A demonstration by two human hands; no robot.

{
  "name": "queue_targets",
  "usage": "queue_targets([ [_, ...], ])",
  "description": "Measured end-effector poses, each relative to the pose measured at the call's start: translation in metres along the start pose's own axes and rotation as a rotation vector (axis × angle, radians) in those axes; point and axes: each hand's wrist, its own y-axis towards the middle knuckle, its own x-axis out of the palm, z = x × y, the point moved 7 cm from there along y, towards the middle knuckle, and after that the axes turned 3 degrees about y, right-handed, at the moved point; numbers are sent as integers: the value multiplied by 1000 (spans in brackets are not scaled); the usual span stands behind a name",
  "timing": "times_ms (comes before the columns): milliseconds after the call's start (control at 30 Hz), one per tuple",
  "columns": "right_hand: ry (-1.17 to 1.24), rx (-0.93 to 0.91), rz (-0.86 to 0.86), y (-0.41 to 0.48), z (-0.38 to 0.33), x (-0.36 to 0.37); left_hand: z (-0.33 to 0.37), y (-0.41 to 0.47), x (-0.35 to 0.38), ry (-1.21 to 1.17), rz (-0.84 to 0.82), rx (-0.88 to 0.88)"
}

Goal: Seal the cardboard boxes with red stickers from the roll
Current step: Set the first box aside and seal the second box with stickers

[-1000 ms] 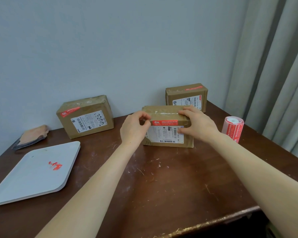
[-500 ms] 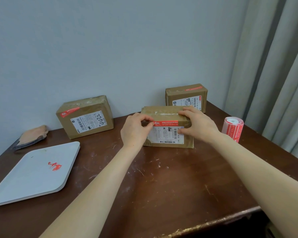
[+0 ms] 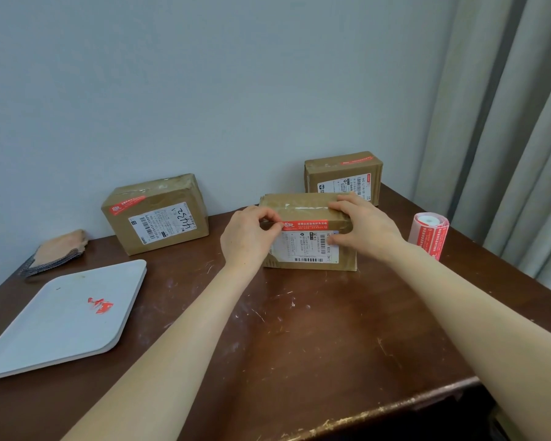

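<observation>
A brown cardboard box (image 3: pixel 303 265) stands in the middle of the table with a white shipping label on its front. A red sticker (image 3: pixel 309 225) runs along its upper front edge. My left hand (image 3: pixel 248 237) presses its fingertips on the sticker's left end. My right hand (image 3: pixel 363 227) grips the box's right top corner, thumb on the front label. The roll of red stickers (image 3: pixel 428 233) stands upright just right of my right hand.
Two more boxes stand by the wall, each with a red sticker: one at the left (image 3: pixel 156 213), one at the back right (image 3: pixel 344 176). A white tray (image 3: pixel 54 329) with red scraps lies front left. A folded cloth (image 3: pixel 56 251) sits far left. Curtains hang at right.
My left hand has slid slightly right and down along the sticker's left end. My right hand and the box have stayed in place.
</observation>
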Motion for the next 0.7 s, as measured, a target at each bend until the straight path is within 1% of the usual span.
queue_targets([
  [200,-2,-3,2,0,0,0,-1,0,-1,7,-12,-11],
  [700,-5,4,-6,-1,-1,-1,7,6,-2,83,-126,-8],
])
